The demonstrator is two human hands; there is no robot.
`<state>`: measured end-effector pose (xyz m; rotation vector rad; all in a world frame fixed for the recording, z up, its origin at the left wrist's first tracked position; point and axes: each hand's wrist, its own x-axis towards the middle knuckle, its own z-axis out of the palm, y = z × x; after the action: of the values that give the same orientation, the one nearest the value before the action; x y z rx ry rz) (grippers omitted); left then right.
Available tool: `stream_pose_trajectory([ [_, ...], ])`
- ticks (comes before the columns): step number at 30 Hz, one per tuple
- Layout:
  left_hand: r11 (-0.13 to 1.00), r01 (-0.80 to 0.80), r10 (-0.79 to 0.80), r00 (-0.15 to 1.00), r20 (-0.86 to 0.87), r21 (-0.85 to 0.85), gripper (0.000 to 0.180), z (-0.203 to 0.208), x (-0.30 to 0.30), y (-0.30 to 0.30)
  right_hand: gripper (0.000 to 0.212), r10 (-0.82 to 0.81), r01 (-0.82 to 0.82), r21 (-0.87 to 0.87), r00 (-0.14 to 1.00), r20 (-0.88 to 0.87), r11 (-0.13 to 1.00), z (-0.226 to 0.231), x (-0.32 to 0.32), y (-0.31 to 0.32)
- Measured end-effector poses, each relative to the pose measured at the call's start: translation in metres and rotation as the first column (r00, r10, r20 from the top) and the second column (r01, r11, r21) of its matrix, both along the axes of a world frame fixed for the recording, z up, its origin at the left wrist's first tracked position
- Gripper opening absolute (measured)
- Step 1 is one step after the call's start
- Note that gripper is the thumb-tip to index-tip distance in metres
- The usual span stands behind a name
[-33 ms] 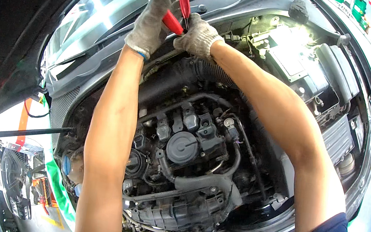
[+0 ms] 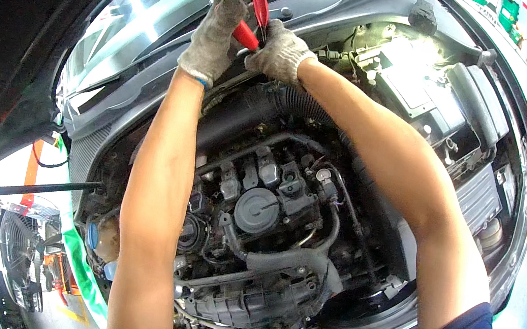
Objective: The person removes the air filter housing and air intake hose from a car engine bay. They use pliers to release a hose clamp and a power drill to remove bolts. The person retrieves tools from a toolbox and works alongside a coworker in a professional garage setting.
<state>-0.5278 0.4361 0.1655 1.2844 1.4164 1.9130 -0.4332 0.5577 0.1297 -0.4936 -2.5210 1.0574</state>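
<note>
At the rear edge of the engine bay, both my gloved hands are close together around a pair of red-handled pliers (image 2: 259,0). My left hand (image 2: 215,33), in a grey-white knit glove, is closed around the lower handle; the other handle sticks up beside its fingers, and the two handles stand spread apart. My right hand (image 2: 279,52), gloved alike, has its fingers curled at the head of the pliers. What the right fingers grip is hidden, as are the jaws. Below my hands runs a black ribbed air hose (image 2: 299,105).
The engine (image 2: 257,210) with its round black cap lies between my forearms. A battery (image 2: 417,92) sits at the right under a bright light. On the left, a prop rod (image 2: 35,188) holds near the raised hood (image 2: 7,58). Beyond the green fender cover (image 2: 84,267) stands a black fan (image 2: 19,250).
My left hand has shifted slightly and now covers more of the lower handle. The view has moved a little; the right hand keeps its place at the pliers' head.
</note>
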Motion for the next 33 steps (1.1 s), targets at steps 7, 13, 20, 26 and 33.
stream_pose_trajectory([
  [7, 0.994, 0.061, -0.068, 0.995, 0.072, 0.093, 0.101, -0.011, -0.012, 0.019, 0.077, -0.019, 0.019, -0.029, 1.000, -0.014, 0.999, 0.001, -0.001, 0.001],
  [13, 0.971, -0.182, 0.160, 0.977, 0.144, 0.154, 0.089, -0.012, -0.013, 0.032, 0.073, 0.096, -0.092, 0.042, 0.992, -0.078, 0.995, 0.015, 0.003, -0.003],
  [20, 0.949, -0.313, 0.309, 0.947, -0.087, -0.036, 0.038, 0.017, -0.029, 0.034, 0.081, 0.231, -0.226, 0.118, 0.972, -0.030, 0.967, 0.035, 0.009, 0.005],
  [26, 0.869, -0.496, 0.494, 0.865, 0.092, -0.003, 0.028, 0.018, -0.024, 0.029, 0.064, 0.097, -0.090, 0.081, 0.991, -0.089, 0.993, 0.027, 0.052, 0.017],
  [33, 0.606, -0.796, 0.687, 0.513, -0.515, 0.015, 0.023, 0.035, -0.001, 0.054, 0.102, 0.041, -0.178, 0.278, 0.898, 0.438, 0.944, -0.034, 0.104, 0.029],
])
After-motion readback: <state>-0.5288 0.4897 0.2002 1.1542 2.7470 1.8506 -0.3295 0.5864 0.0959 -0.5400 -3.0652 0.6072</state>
